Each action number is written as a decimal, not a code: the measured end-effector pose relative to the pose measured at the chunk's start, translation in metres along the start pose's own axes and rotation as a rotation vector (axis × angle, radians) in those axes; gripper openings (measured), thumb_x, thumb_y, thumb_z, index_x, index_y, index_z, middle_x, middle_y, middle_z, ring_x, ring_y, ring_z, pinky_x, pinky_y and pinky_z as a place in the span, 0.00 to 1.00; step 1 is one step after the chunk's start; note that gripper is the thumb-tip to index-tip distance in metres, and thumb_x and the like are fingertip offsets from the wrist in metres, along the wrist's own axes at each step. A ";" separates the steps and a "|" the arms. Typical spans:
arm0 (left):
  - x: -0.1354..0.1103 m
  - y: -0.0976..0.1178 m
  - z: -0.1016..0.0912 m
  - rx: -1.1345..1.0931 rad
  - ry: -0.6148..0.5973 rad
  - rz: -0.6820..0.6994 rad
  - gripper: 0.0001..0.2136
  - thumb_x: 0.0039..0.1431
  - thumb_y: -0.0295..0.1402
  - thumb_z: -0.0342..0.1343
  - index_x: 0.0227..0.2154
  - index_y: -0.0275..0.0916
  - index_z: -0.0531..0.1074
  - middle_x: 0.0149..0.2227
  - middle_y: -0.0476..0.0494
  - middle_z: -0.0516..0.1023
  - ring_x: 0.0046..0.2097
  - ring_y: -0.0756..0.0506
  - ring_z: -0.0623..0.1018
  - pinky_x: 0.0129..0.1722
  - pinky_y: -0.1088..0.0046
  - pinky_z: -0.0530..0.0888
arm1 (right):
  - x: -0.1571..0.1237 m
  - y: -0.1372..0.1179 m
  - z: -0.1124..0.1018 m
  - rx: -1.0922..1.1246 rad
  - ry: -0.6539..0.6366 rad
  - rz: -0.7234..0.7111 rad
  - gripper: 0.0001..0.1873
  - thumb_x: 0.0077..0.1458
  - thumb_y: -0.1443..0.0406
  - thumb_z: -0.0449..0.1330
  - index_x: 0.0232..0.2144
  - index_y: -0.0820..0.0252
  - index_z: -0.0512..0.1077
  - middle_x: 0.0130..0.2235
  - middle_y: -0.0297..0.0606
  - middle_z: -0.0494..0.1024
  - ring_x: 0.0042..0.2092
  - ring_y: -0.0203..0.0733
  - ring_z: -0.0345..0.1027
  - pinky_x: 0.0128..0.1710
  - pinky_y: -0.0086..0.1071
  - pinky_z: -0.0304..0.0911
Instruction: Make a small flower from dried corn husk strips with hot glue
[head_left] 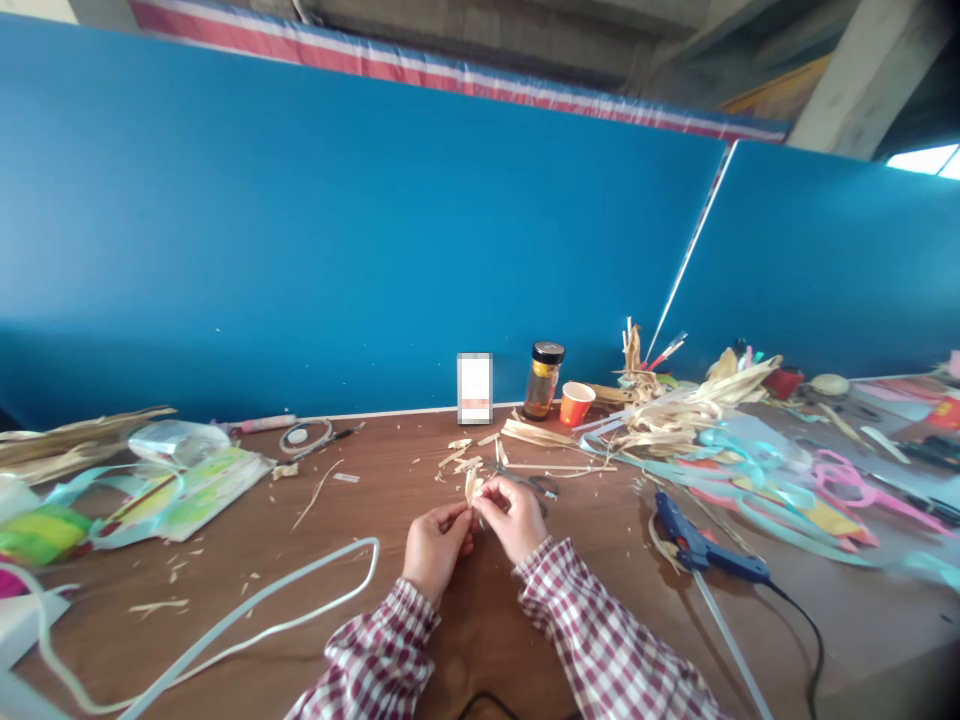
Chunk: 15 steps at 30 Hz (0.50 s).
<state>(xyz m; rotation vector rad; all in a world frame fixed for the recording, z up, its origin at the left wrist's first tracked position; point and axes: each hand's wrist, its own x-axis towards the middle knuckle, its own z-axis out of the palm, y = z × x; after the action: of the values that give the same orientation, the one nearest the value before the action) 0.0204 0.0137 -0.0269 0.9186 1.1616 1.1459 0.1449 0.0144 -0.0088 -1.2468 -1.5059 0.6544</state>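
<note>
The small pale-tan strip of dried husk [471,486] stands upright between two hands above the brown tabletop [360,510]. Leftmost, a clear plastic container [178,441] lies behind a looped white cord [330,554]. The left hand [436,545] pinches the strip low, thumb against fingertips; the right hand [513,518] pinches its right side, thumb meeting forefinger. Farther right come a black-lidded glass jar [543,390] (amber inside), an orange paper cup [577,405] and a blue glue gun [691,548].
</note>
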 end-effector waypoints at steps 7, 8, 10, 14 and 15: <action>0.001 -0.002 -0.001 0.042 -0.014 0.025 0.15 0.41 0.34 0.62 0.33 0.32 0.76 0.21 0.47 0.77 0.20 0.53 0.71 0.19 0.80 0.70 | -0.001 0.002 -0.001 -0.033 0.036 -0.040 0.04 0.49 0.64 0.58 0.25 0.59 0.70 0.30 0.35 0.74 0.29 0.37 0.66 0.31 0.29 0.63; 0.001 -0.002 -0.001 0.040 -0.014 0.026 0.15 0.41 0.34 0.62 0.33 0.32 0.76 0.22 0.47 0.77 0.20 0.53 0.71 0.19 0.80 0.70 | -0.001 0.003 -0.001 -0.037 0.041 -0.044 0.04 0.49 0.64 0.58 0.26 0.59 0.70 0.30 0.35 0.74 0.29 0.37 0.66 0.31 0.29 0.63; 0.001 -0.003 0.000 0.034 -0.011 0.023 0.15 0.41 0.34 0.62 0.33 0.32 0.76 0.22 0.47 0.77 0.20 0.53 0.71 0.19 0.80 0.70 | -0.001 0.002 -0.002 -0.041 0.045 -0.047 0.03 0.48 0.64 0.59 0.25 0.59 0.70 0.31 0.36 0.74 0.29 0.37 0.66 0.31 0.29 0.64; 0.001 -0.004 0.000 0.040 0.002 0.021 0.14 0.40 0.34 0.62 0.33 0.33 0.76 0.22 0.47 0.77 0.20 0.53 0.72 0.19 0.80 0.70 | -0.001 -0.001 -0.002 -0.032 0.050 -0.017 0.03 0.47 0.65 0.59 0.24 0.59 0.71 0.30 0.37 0.75 0.28 0.38 0.67 0.30 0.30 0.64; 0.001 -0.003 0.000 0.046 0.003 0.020 0.14 0.41 0.34 0.62 0.33 0.33 0.75 0.22 0.47 0.77 0.20 0.53 0.72 0.19 0.80 0.70 | -0.001 -0.002 -0.002 -0.026 0.047 -0.003 0.03 0.48 0.65 0.59 0.24 0.59 0.71 0.30 0.37 0.75 0.28 0.38 0.67 0.29 0.30 0.64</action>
<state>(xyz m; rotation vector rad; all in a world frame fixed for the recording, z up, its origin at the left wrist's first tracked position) 0.0215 0.0141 -0.0302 0.9667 1.1876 1.1409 0.1461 0.0126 -0.0069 -1.2712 -1.4812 0.6018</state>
